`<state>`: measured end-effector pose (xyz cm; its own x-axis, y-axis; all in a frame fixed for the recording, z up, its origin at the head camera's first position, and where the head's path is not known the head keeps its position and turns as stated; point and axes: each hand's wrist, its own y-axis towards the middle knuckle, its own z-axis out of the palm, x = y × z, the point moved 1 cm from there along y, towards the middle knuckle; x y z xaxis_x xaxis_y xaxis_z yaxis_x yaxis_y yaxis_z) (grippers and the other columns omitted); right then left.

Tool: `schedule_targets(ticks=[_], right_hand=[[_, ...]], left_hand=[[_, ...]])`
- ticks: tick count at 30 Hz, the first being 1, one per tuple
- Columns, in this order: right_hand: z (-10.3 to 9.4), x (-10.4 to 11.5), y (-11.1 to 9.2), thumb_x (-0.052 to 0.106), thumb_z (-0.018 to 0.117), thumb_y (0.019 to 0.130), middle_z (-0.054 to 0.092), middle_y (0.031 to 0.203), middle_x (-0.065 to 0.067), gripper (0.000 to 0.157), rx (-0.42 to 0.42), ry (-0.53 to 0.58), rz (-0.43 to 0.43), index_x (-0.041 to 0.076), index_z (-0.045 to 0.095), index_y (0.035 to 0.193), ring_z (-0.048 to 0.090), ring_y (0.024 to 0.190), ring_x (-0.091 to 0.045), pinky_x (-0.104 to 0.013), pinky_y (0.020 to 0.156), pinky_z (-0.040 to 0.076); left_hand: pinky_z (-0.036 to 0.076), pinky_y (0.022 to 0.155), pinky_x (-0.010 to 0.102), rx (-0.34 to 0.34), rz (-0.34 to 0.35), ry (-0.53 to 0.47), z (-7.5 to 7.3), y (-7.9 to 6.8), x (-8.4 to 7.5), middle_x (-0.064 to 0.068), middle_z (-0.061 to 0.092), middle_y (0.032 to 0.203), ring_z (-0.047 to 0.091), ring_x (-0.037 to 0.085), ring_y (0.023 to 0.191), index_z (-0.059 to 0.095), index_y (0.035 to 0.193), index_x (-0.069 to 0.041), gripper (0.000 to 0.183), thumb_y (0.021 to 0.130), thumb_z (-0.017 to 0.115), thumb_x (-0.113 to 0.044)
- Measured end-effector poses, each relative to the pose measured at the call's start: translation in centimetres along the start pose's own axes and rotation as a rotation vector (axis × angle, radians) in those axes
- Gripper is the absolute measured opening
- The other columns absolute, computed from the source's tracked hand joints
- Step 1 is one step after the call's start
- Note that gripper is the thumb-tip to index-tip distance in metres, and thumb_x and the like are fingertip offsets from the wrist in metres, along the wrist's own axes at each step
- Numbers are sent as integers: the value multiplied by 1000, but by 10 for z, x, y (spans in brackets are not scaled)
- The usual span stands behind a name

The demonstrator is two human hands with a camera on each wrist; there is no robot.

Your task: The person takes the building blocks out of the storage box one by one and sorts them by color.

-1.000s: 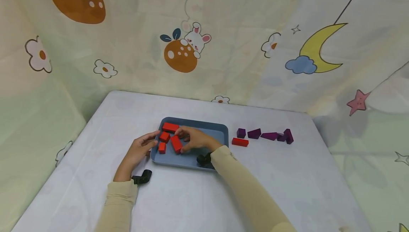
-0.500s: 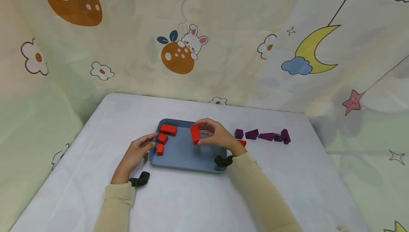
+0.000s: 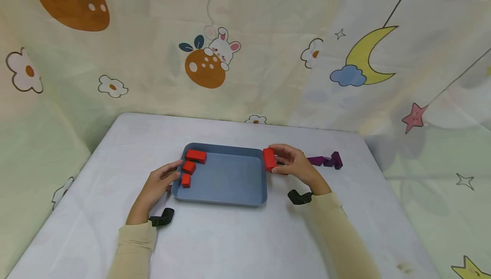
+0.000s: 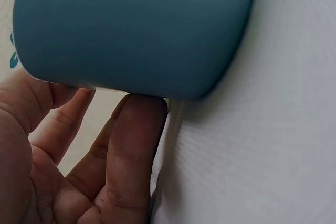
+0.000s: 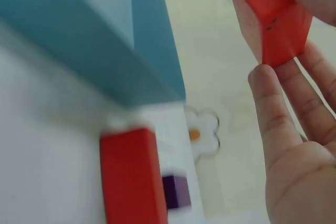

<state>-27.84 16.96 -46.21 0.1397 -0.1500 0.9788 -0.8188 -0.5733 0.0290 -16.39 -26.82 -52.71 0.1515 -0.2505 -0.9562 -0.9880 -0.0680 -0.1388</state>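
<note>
My right hand point(image 3: 298, 169) pinches a red rectangular block point(image 3: 269, 160) between thumb and fingertips, raised just off the tray's right edge. My left hand point(image 3: 154, 186) rests its fingertips against the left edge of the blue-grey tray point(image 3: 226, 181); the left wrist view shows them touching the tray's outer wall point(image 4: 131, 35). Inside the tray, along its left side, lie a long red block point(image 3: 196, 156) and two smaller red blocks, one in the middle point(image 3: 189, 167) and one in front point(image 3: 186, 180). Another red block point(image 5: 131, 177) lies on the table below my right hand, mostly hidden in the head view.
Purple blocks point(image 3: 316, 161) form a row on the table right of the tray, the nearer ones hidden behind my right hand. A purple cube point(image 5: 177, 191) shows in the right wrist view. A patterned cloth point(image 3: 268, 57) hangs behind the white table point(image 3: 230, 240).
My right hand has lifted the red block from the tray's left half and carried it right, past the tray's right edge. My left hand has stayed at the tray's left edge.
</note>
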Motion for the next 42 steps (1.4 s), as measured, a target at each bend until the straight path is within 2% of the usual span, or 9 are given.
schedule_targets(ticks=[4, 6, 9, 16, 22, 25, 30, 34, 42], right_hand=[[-20, -6, -19, -8, 82, 90, 50, 157, -29, 71, -43, -37, 33, -8, 52, 154, 60, 135, -30, -38, 112, 49], [-30, -10, -28, -6, 82, 91, 50, 157, -30, 71, -61, -61, 54, -8, 51, 155, 61, 133, -31, -35, 110, 50], [-41, -17, -40, -3, 82, 92, 51, 157, -29, 70, -83, -105, 95, -7, 51, 155, 61, 135, -38, -32, 108, 51], [-58, -32, -55, -2, 83, 91, 50, 158, -29, 71, -103, -162, 136, -7, 51, 155, 49, 145, -50, -37, 112, 46], [-63, -44, -58, -2, 83, 92, 50, 157, -33, 71, -104, -187, 182, -9, 50, 154, 51, 142, -54, -36, 109, 50], [-64, -51, -58, -4, 82, 92, 50, 157, -34, 72, -105, -200, 200, -11, 49, 155, 51, 142, -53, -35, 109, 50], [-64, -59, -55, -6, 82, 91, 50, 157, -34, 72, -117, -200, 230, -10, 48, 155, 50, 144, -52, -30, 108, 50], [-63, -60, -56, -6, 81, 92, 49, 158, -33, 73, -120, -196, 234, -9, 48, 157, 50, 144, -52, -30, 108, 50], [-64, -48, -63, -7, 81, 92, 45, 159, -37, 73, -132, -216, 216, -13, 46, 155, 48, 144, -55, -38, 108, 49]], left_hand=[[56, 78, 28, 5, 1, 7, 0, 0, 1, 23, 51, 162, 60, -4, 109, 53, 160, -6, 54, 110, 66, -23], [56, 78, 29, 6, 3, 18, 0, 0, 1, 24, 51, 161, 60, -4, 109, 53, 160, -6, 54, 111, 65, -25], [56, 78, 28, 4, 2, 22, 0, 1, 1, 24, 52, 161, 60, -3, 109, 53, 160, -6, 54, 111, 66, -25], [55, 80, 28, 20, 2, 28, -1, 1, 0, 21, 47, 165, 57, 2, 117, 52, 162, -8, 55, 111, 64, -26], [54, 82, 29, 19, -6, 33, 0, 1, 0, 18, 46, 167, 50, 27, 136, 51, 163, -10, 55, 112, 63, -27], [54, 81, 29, 17, -10, 35, 0, 1, 0, 19, 46, 166, 54, 22, 132, 51, 162, -10, 55, 112, 63, -27], [53, 78, 28, -3, -28, 42, 1, 0, -1, 21, 52, 161, 59, 8, 111, 54, 161, -10, 54, 111, 64, -28], [53, 78, 28, -10, -34, 48, 0, 1, 0, 21, 54, 159, 59, 10, 110, 55, 160, -11, 53, 111, 65, -29], [54, 82, 29, 17, -26, 43, 0, 2, 0, 19, 44, 168, 54, 26, 131, 52, 162, -11, 54, 112, 62, -27]])
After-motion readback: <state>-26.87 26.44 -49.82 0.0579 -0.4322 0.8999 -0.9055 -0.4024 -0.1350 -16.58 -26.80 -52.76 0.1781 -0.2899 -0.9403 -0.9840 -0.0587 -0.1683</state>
